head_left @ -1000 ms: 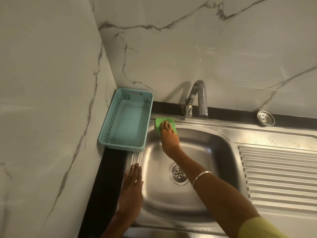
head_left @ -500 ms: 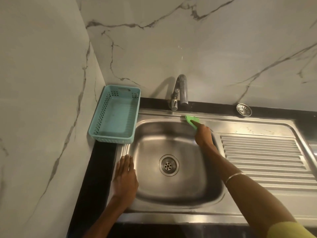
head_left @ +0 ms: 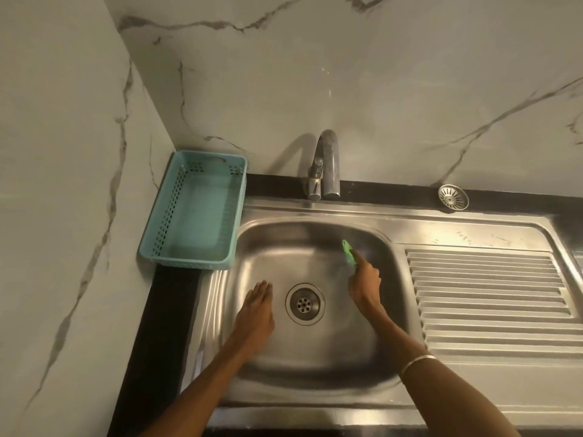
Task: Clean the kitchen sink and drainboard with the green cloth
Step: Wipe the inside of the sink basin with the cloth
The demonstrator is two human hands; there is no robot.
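The right hand [head_left: 366, 280], gripping the green cloth [head_left: 348, 252], has dropped from the rear rim into the sink basin [head_left: 315, 357], joined by the flat, empty left hand [head_left: 257, 313]; the drainboard [head_left: 492, 298] awaits.

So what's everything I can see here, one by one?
green cloth: one, bright green, in the right hand, inside the basin near its back right wall
sink: one, steel, centre
drain: one, steel, basin floor
drainboard: one, ribbed steel, right of the basin
tap: one, grey metal, behind the basin
basket: one, pale blue, back left corner
strainer: one, silver, on the black ledge, back right
walls: white marble, grey veins
bangle: one, silver, right wrist
left hand: fingers straight, over the basin's left side
right hand: holds the cloth
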